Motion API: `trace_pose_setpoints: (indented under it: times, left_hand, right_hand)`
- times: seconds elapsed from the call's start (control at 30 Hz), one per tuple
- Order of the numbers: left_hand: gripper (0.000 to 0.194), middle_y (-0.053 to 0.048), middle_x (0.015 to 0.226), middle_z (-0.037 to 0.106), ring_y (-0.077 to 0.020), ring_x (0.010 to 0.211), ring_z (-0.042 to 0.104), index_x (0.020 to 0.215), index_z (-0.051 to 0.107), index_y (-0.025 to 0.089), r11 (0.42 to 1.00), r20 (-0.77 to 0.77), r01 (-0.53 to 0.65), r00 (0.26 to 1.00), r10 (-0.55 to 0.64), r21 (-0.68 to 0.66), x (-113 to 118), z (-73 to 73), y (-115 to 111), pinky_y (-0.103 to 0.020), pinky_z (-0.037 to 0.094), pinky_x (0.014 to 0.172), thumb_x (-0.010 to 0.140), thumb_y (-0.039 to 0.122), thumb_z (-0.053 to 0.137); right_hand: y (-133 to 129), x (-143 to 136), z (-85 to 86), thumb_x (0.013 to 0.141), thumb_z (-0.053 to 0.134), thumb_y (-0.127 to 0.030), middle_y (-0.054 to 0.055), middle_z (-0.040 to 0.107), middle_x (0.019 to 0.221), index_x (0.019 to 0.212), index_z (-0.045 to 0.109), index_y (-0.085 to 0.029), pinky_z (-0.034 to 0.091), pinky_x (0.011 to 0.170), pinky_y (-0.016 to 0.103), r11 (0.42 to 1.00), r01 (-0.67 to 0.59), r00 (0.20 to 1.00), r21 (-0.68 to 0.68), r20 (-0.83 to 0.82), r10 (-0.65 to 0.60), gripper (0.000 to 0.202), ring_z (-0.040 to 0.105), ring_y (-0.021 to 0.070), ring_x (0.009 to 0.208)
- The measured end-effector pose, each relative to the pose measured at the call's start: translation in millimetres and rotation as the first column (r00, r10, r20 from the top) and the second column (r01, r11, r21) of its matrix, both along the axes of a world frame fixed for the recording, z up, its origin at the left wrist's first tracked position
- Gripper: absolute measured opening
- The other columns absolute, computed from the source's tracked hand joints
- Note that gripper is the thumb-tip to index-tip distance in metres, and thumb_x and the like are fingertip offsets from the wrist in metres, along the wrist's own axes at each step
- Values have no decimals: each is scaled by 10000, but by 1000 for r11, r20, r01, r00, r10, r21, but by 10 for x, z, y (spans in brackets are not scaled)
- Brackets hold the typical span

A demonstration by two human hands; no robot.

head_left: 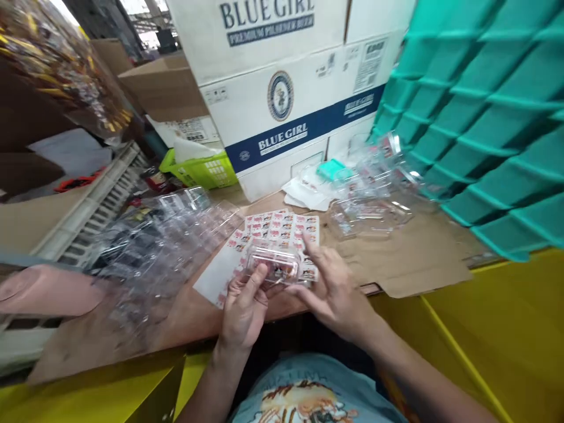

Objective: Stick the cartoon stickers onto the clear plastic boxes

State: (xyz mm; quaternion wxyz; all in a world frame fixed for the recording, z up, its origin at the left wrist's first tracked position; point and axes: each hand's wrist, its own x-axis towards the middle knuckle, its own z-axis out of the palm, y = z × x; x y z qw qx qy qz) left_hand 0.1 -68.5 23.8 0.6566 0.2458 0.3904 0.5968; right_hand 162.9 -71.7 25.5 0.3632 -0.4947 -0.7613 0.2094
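Note:
My left hand (247, 302) grips a small clear plastic box (274, 261), its thumb laid on top. Something pink, brown and orange shows at the box's face; whether it is a sticker or contents I cannot tell. Beside the box's right end, my right hand (332, 288) has its fingers and thumb apart and holds nothing. Whether its fingertips touch the box is unclear. Under and behind the box lie sticker sheets (282, 223) with rows of pink and brown prints, partly covered by it. White backing paper (220, 273) shows at their left.
Clear plastic boxes lie on the left (154, 252), with more clear boxes (370, 211) on the right. White BLUE GIRL cartons (282, 97) stand behind. A green basket (202, 170) sits back left; stacked teal trays (497, 123) rise at right. A pink roll (48, 291) lies far left.

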Motion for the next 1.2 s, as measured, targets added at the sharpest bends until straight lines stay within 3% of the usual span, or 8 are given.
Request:
trace_pose_setpoints:
  times: [0.2, 0.33, 0.47, 0.57, 0.7, 0.9, 1.1, 1.2]
  left_hand:
    - [373, -124, 967, 763, -277, 940, 717, 925, 771, 163, 968, -390, 167, 917, -83, 185, 49, 69, 14, -400, 578, 872, 783, 505, 721]
    - [399, -99, 1165, 694, -292, 1095, 633, 1128, 705, 220, 907, -849, 46, 376, 372, 418, -522, -169, 115, -448, 473, 1016, 767, 379, 755]
    - [415, -110, 1109, 663, -315, 1082, 586, 1141, 674, 203, 914, -933, 209, -16, 359, 348, -954, -598, 166, -486, 466, 978, 768, 374, 736]
    - [171, -79, 951, 647, -236, 922, 616, 980, 691, 199, 909, -930, 218, -21, 367, 354, -1035, -815, 195, -395, 507, 865, 902, 266, 553]
    - [194, -65, 909, 633, -201, 871, 619, 930, 673, 203, 893, -917, 223, 10, 400, 392, -961, -856, 187, -335, 515, 807, 935, 214, 480]
    - [232, -99, 1012, 631, -248, 986, 605, 1084, 654, 206, 876, -907, 274, -34, 420, 396, -831, -881, 71, -413, 510, 891, 927, 177, 486]
    - [546, -148, 1421, 479, -293, 1342, 458, 1396, 469, 231, 849, -849, 60, 100, 519, 525, -933, -760, 111, -470, 413, 1092, 870, 227, 616]
    - [681, -157, 1420, 511, -312, 1333, 472, 1380, 503, 203, 873, -806, -98, 345, 480, 478, -1025, -541, 287, -473, 395, 1102, 755, 286, 762]
  right_hand:
    - [-80, 615, 29, 895, 615, -328, 118, 479, 1313, 1495, 389, -298, 457, 1022, 425, 981, 139, 988, 139, -82, -129, 642, 521, 276, 1209]
    - [-62, 1708, -250, 902, 598, -360, 141, 511, 1225, 1468, 449, -271, 483, 951, 474, 915, 345, 903, 208, 194, -384, 591, 575, 296, 1102]
    - [201, 2174, -451, 898, 586, -393, 224, 511, 1307, 1279, 656, -217, 409, 988, 600, 906, 210, 809, 368, 454, -372, 425, 466, 432, 1269]
    - [306, 1702, -372, 871, 644, -404, 220, 480, 1387, 1271, 645, -218, 423, 1004, 585, 878, 235, 878, 416, 298, -376, 442, 475, 410, 1284]
    - [459, 511, -186, 963, 518, -401, 131, 654, 1141, 1209, 645, -231, 531, 894, 427, 993, -13, 1000, 118, -19, 16, 325, 644, 257, 1025]
    - [1152, -866, -170, 913, 577, -459, 259, 629, 1205, 1148, 643, -48, 249, 1064, 664, 983, -50, 936, -178, 335, 108, 478, 420, 428, 1276]
    - [1343, -1092, -105, 877, 580, -153, 198, 686, 1159, 1396, 476, -77, 436, 978, 502, 924, -226, 930, -308, 214, 299, 535, 586, 305, 1126]
    - [1374, -737, 18, 913, 550, -186, 137, 667, 1225, 1395, 490, -137, 526, 870, 341, 849, -371, 903, -376, 70, 425, 488, 658, 193, 997]
